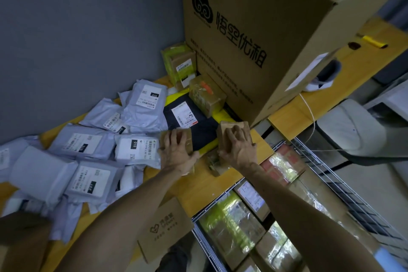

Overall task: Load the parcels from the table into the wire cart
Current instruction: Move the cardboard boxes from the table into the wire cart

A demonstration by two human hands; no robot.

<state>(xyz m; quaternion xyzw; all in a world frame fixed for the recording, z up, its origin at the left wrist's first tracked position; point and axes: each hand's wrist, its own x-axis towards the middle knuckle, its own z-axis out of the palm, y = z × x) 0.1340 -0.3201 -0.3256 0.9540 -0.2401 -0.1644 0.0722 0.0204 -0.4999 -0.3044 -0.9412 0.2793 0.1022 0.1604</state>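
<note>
Head view, looking down at a yellow-topped table (192, 185) set against a grey wall (77, 28). Left hand (176, 152) lies palm-down with fingers spread over a small brown cardboard parcel (187, 142) near the table's middle; fingers curl over its top, and whether the parcel is lifted off the table cannot be told. Right hand (239, 147) grips a second small brown box (231, 128) just to the right, fingers wrapped over its top, thumb on the near side. Between the two hands lies a dark blue and yellow mailer (198, 126) with a white label. A tape-wrapped carton (207, 97) rests on it at the far side, touching the base of a large printed cardboard box (254, 40) that stands upright on the far right of the table. A green-wrapped parcel (176, 64) stands behind, against the wall. To the left, a heap of grey poly mailers (99, 139) with barcode labels covers the table. A flat printed carton (165, 227) overhangs the near edge. Right of the table, lower down, the wire cart (320, 172) already holds several taped boxes (242, 216), some green-wrapped, packed side by side.
</note>
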